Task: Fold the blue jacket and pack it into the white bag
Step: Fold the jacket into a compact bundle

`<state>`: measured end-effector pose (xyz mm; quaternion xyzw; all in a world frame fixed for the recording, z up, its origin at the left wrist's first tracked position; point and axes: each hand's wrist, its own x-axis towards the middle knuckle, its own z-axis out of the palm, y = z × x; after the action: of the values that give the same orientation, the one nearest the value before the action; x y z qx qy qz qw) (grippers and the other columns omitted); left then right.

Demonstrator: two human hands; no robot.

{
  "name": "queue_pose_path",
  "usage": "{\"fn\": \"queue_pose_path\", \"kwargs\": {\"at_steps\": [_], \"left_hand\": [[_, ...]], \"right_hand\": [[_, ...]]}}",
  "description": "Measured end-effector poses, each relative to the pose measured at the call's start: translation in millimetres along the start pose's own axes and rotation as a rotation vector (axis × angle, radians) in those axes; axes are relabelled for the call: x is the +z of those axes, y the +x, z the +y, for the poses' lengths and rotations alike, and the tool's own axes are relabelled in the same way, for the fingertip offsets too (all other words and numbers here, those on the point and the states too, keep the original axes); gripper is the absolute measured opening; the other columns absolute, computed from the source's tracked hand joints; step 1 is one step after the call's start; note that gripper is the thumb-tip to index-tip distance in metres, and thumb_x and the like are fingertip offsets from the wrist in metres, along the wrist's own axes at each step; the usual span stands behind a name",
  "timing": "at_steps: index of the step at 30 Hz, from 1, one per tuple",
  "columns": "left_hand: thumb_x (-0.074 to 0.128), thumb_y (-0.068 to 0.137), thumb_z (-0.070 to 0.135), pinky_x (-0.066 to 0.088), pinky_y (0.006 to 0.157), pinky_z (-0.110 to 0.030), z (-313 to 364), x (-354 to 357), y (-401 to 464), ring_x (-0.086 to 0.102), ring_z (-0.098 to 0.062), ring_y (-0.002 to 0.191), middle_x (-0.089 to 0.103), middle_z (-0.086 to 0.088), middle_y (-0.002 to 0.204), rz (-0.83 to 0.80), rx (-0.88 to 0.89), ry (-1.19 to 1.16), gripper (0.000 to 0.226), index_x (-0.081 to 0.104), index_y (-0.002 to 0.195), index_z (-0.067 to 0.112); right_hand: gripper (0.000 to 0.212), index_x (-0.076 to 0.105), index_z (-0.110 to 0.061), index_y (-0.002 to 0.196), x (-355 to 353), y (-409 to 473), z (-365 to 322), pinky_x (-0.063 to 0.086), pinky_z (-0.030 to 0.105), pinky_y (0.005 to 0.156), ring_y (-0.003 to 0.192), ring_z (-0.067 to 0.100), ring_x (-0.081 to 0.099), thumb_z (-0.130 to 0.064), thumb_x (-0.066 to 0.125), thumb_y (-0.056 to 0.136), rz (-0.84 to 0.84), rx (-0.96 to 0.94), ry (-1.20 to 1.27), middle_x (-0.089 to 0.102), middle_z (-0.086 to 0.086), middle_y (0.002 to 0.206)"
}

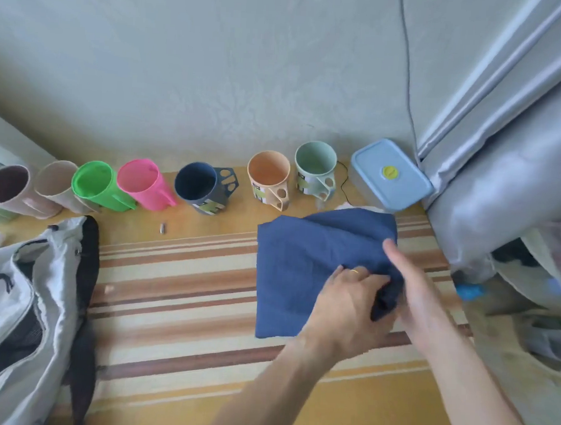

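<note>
Both hands on the folded blue jacket (305, 265) at desk right; white bag (31, 296) lies well apart to the left.

Jacket sits as a compact, roughly square bundle on the striped desk (177, 291), its right edge bunched up. Left hand (349, 303) has fingers (363, 278) curled closed around that bunched edge; right hand (412, 284) lies just beside it, fingers loosely extended along the cloth, thumb side hidden, so cannot tell whether it pinches. Bag lies slumped at far left, dark opening facing up and toward the middle. Judgement: folding looks near done; the carry must go leftward across the bare stripes, and the left hand is the nearer one to the bag.
</note>
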<state>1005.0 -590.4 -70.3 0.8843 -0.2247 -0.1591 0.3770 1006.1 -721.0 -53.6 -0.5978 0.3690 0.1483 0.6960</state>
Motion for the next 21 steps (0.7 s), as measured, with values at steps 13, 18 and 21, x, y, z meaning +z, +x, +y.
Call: {"fn": "queue_pose_path", "kwargs": {"at_steps": [13, 18, 21], "left_hand": [[0.072, 0.081, 0.054, 0.046, 0.09, -0.041, -110, -23, -25, 0.057, -0.027, 0.112, 0.059, 0.0, 0.122, 0.421, -1.048, -0.555, 0.07, 0.045, 0.14, 0.028], [0.079, 0.08, 0.024, 0.055, 0.074, -0.035, -113, -25, -14, 0.07, -0.022, 0.094, 0.073, -0.003, 0.107, 0.402, -0.983, -0.651, 0.037, 0.062, 0.113, 0.021], [0.075, 0.08, 0.016, 0.057, 0.061, -0.031, -98, -33, -21, 0.074, -0.015, 0.076, 0.076, 0.003, 0.085, 0.452, -0.791, -0.568, 0.035, 0.064, 0.111, 0.029]], "right_hand": [[0.053, 0.056, -0.017, 0.145, 34, 39, 91, 0.032, 0.054, 0.119, 0.146, 0.046, 0.037, 0.002, 0.042, 0.098, 0.449, -1.235, -1.106, 0.044, 0.022, 0.156], [0.048, 0.053, -0.016, 0.146, 50, 57, 111, 0.033, 0.053, 0.118, 0.153, 0.037, 0.028, -0.036, 0.041, 0.103, 0.102, -0.935, -1.378, 0.042, 0.012, 0.16], [0.054, 0.048, -0.013, 0.15, 57, 79, 116, 0.037, 0.048, 0.118, 0.153, 0.028, 0.031, -0.034, 0.031, 0.103, -0.103, -0.804, -1.348, 0.047, 0.007, 0.158]]}}
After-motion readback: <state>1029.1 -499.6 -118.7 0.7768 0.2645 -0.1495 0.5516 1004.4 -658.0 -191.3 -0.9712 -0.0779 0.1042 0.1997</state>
